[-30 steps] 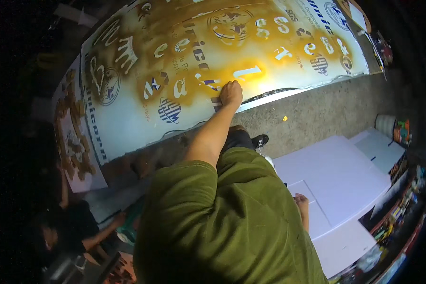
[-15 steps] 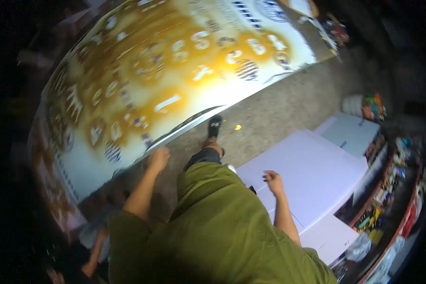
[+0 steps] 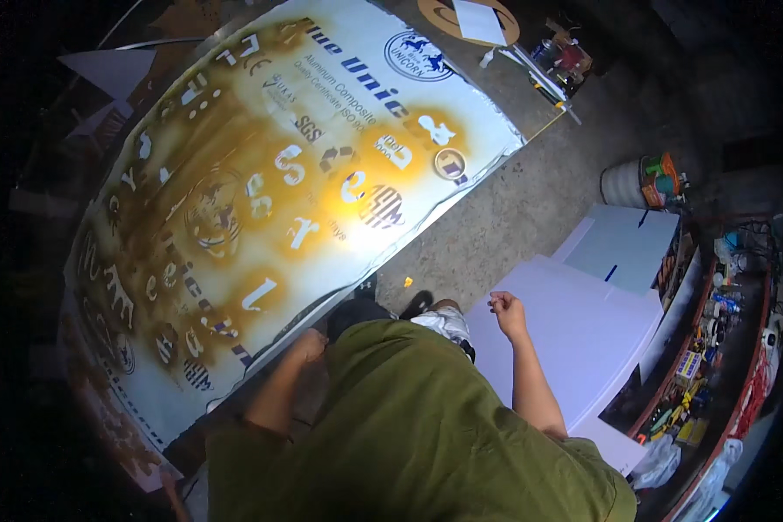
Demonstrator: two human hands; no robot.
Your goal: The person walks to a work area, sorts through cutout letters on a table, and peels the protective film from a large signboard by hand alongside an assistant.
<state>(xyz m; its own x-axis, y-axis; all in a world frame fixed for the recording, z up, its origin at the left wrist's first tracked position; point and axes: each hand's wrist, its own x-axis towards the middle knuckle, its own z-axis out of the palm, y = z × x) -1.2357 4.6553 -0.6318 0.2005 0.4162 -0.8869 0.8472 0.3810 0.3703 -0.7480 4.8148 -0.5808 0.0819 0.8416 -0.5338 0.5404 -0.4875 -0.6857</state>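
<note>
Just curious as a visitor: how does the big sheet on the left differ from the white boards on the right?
The big sheet is blotched with golden-brown paint around pale shapes; the white boards are plain. The sheet is one broad piece; the boards lie stacked. The left hand is at the sheet's edge, the right hand over the boards. Both lie flat.

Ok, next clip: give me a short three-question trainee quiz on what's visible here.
1. True or false: the right hand rests flat on the big stencil sheet.
2. Which lies under the right hand: A) white boards, B) bucket, C) bare floor?
3. What colour is the paint sprayed over the stencil sheet?

Key: 1 false, it is loosely curled above the white boards. 2 A. 3 golden yellow-brown.
</note>
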